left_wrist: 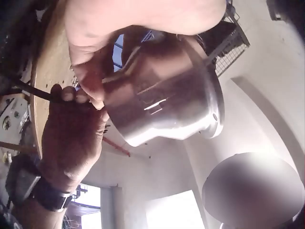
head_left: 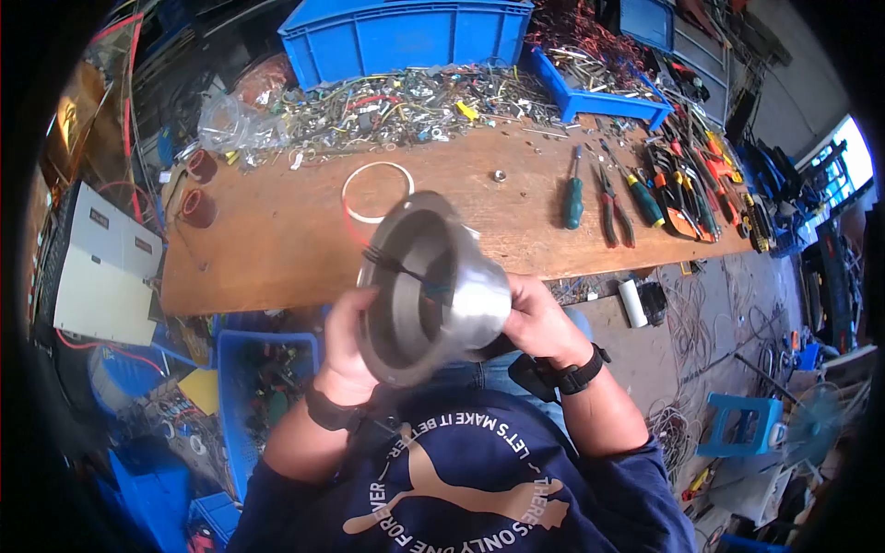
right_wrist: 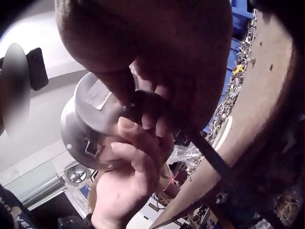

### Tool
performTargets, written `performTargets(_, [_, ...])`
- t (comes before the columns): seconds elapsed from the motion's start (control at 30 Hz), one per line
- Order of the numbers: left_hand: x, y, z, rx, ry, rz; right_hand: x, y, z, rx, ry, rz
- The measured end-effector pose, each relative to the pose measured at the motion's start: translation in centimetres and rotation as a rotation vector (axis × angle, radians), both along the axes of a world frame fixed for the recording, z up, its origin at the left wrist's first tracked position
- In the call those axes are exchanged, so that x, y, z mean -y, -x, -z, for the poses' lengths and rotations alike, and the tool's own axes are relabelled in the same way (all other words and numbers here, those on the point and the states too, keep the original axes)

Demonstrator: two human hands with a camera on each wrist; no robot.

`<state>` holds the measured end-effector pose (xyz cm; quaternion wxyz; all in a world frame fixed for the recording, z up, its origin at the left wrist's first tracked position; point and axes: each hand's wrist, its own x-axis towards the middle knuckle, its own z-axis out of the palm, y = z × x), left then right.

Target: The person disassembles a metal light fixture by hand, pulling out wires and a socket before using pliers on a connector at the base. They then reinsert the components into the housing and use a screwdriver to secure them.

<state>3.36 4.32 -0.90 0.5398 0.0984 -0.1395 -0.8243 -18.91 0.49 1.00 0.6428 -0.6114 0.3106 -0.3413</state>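
Pinching at the narrow closed end of a flanged metal housing (head_left: 479, 300), the right hand (head_left: 544, 323) also holds a black cable (right_wrist: 207, 150); the left hand (head_left: 347, 343) curls round it, thumb at the flange. The housing is tilted between the 2 hands, its wide mouth toward 9 o'clock, above the near edge of the wooden bench (head_left: 277, 263). From the housing, a big blue bin (head_left: 406, 46) sits at 12 o'clock, a blue tray (head_left: 604, 101) of scrap between 1 and 2, red-handled pliers (head_left: 608, 207) and a green-handled screwdriver (head_left: 573, 203) at 2, a white ring (head_left: 376, 164) at 11, 2 reddish-brown cups (head_left: 199, 208) at 10, and 1 small metal piece (head_left: 499, 175) at 1.
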Motion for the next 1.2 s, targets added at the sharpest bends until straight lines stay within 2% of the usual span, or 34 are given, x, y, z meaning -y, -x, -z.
performTargets(0.03, [0.2,0.2,-0.4,-0.019,0.019,-0.019,0.0,-0.3,-0.1,-0.012,-0.015,0.017])
performTargets(0.07, [0.3,0.8,-1.2,-0.087,-0.077,-0.082,0.0,-0.8,0.0,-0.002,0.074,0.059])
performTargets(0.1, [0.4,1.0,-1.3,-0.006,-0.104,-0.153,-0.1,-1.2,-0.5,-0.078,0.141,0.091])
performTargets(0.17, [1.0,0.4,-0.4,0.164,0.244,-0.092,-0.3,-1.9,-2.6,-0.228,0.275,0.156])
performTargets(0.2, [1.2,0.0,-0.2,0.208,0.232,-0.089,-0.5,-2.2,-3.2,-0.207,0.37,0.223])
performTargets(0.27, [1.5,-0.5,-0.1,0.292,0.212,-0.085,-0.4,-2.4,-4.5,-0.358,0.511,0.253])
performTargets(0.33, [1.3,-0.4,-0.3,0.258,-0.004,-0.184,-0.3,-2.7,-4.6,-0.441,0.665,0.305])
performTargets(0.37, [1.2,-0.4,-0.4,0.239,-0.113,-0.238,-0.3,-2.7,-4.5,-0.457,0.674,0.313])
performTargets(0.4, [1.3,-0.9,0.0,0.273,-0.07,-0.205,-0.2,-2.7,-4.6,-0.474,0.684,0.319])
performTargets(0.5, [1.3,-1.0,-0.3,0.422,-0.128,-0.29,-0.1,-2.6,-4.8,-0.602,0.698,0.323])
performTargets(0.6, [0.9,-1.6,-0.7,0.464,-0.038,-0.385,-0.2,-2.3,-4.9,-0.694,0.671,0.361])
performTargets(0.7, [0.6,-1.0,-1.8,0.524,0.095,-0.618,-0.2,-2.1,-4.9,-0.718,0.662,0.388])
performTargets(0.8, [0.4,-1.0,-1.6,0.551,0.192,-0.624,-0.2,-2.3,-4.6,-0.711,0.701,0.394])
performTargets(0.9, [0.4,-0.6,-1.4,0.62,0.269,-0.553,-0.3,-2.7,-4.2,-0.716,0.725,0.391])
performTargets(1.03, [0.9,-0.4,-1.4,0.537,0.181,-0.54,-0.1,-2.9,-3.7,-0.71,0.798,0.42])
performTargets(1.2, [1.3,-0.9,-0.8,0.587,0.117,-0.656,0.5,-3.1,-3.0,-0.678,0.752,0.366])
